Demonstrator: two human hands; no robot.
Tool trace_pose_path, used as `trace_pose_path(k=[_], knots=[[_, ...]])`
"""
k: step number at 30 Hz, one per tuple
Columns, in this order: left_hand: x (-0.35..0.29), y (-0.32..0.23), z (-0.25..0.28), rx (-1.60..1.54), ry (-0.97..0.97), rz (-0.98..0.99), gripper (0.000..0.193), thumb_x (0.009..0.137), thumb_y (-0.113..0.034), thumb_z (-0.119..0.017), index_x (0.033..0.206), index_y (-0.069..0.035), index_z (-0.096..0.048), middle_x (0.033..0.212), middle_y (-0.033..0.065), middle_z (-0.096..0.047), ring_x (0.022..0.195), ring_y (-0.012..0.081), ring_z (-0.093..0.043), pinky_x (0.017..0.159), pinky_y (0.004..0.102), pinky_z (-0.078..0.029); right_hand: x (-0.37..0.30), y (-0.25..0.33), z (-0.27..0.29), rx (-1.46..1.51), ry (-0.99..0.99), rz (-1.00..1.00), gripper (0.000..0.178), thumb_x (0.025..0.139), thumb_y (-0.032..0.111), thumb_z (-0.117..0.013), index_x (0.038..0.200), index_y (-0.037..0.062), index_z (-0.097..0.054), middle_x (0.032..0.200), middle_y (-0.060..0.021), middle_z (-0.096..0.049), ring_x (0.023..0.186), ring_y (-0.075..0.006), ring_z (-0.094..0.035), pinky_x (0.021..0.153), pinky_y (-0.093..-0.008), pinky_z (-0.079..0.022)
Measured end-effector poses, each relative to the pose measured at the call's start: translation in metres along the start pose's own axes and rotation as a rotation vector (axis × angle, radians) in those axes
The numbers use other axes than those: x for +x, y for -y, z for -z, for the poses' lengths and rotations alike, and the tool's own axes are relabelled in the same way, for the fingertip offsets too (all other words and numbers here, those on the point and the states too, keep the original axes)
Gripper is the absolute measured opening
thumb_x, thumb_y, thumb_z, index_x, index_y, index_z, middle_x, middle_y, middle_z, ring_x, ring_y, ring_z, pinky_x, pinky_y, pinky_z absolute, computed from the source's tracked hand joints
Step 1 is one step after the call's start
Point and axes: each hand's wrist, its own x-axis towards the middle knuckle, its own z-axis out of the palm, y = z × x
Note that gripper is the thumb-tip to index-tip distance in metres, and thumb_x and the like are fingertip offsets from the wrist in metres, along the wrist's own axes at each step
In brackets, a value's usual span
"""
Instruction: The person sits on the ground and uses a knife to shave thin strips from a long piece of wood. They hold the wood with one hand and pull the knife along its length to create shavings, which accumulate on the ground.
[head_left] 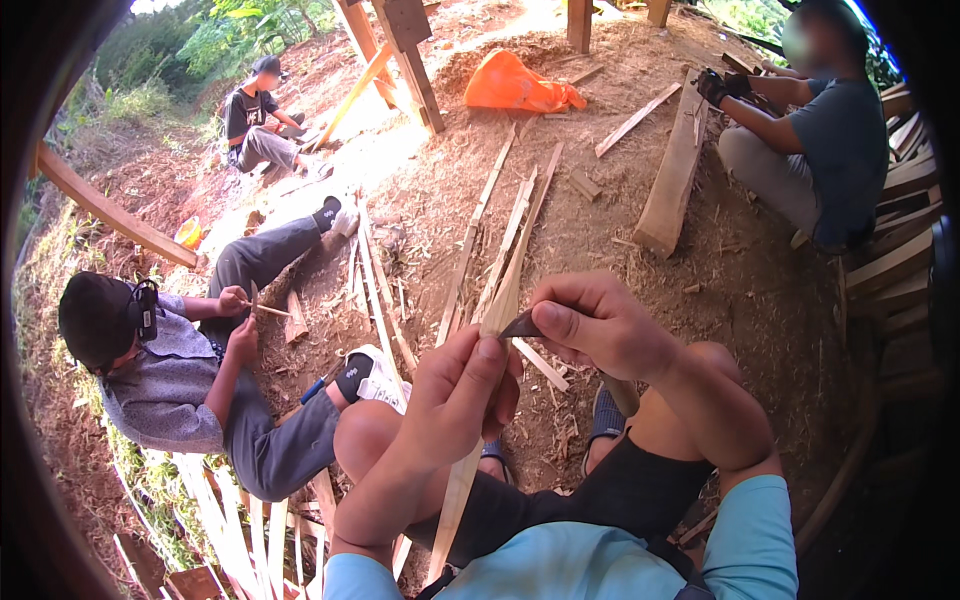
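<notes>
My left hand [455, 385] is closed around a long, thin, pale wooden strip [457, 505]. The strip runs upward past my thumb and downward beside my left thigh. Just above that thumb, the dark blade of a knife [522, 326] meets the strip, its tip close to my thumbnail. My right hand [600, 325] grips this knife, fingers pinched near the blade. A brown rod-like piece [621, 394], perhaps its handle, shows below the right hand, over my knee. The fingers' far sides are hidden.
Several wooden strips [470, 240] lie on the shaving-strewn ground ahead. A person [165, 370] sits close at left, another [815, 140] at right beside a thick plank [672, 185], a third [262, 120] farther back. An orange sheet [515, 85] and wooden posts [410, 65] stand beyond.
</notes>
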Motion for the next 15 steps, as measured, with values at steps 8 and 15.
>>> trace_pose_path(k=[8, 15], knots=[[-0.011, 0.002, -0.014, 0.092, 0.028, 0.023, 0.032, 0.097, -0.031, -0.038, 0.085, -0.004, -0.050, 0.053, 0.0006, -0.049, 0.040, 0.0059, -0.044, 0.039, 0.0191, -0.034, -0.003, 0.010, 0.010, -0.067, -0.063, 0.167, 0.023, 0.093, 0.022, -0.051, 0.081, 0.0026, -0.055, 0.061, 0.0052, -0.045, 0.056, -0.0008, -0.038, 0.047, -0.0184, -0.031], [-0.006, -0.003, -0.013, -0.032, 0.055, -0.016, 0.034, 0.097, -0.033, -0.034, 0.086, -0.004, -0.050, 0.050, 0.0014, -0.047, 0.038, 0.0062, -0.043, 0.036, 0.0184, -0.033, -0.008, 0.017, 0.000, -0.269, 0.099, 0.158, 0.023, 0.092, 0.021, -0.052, 0.082, 0.0001, -0.056, 0.065, 0.0018, -0.052, 0.064, -0.0034, -0.044, 0.055, -0.0218, -0.038]])
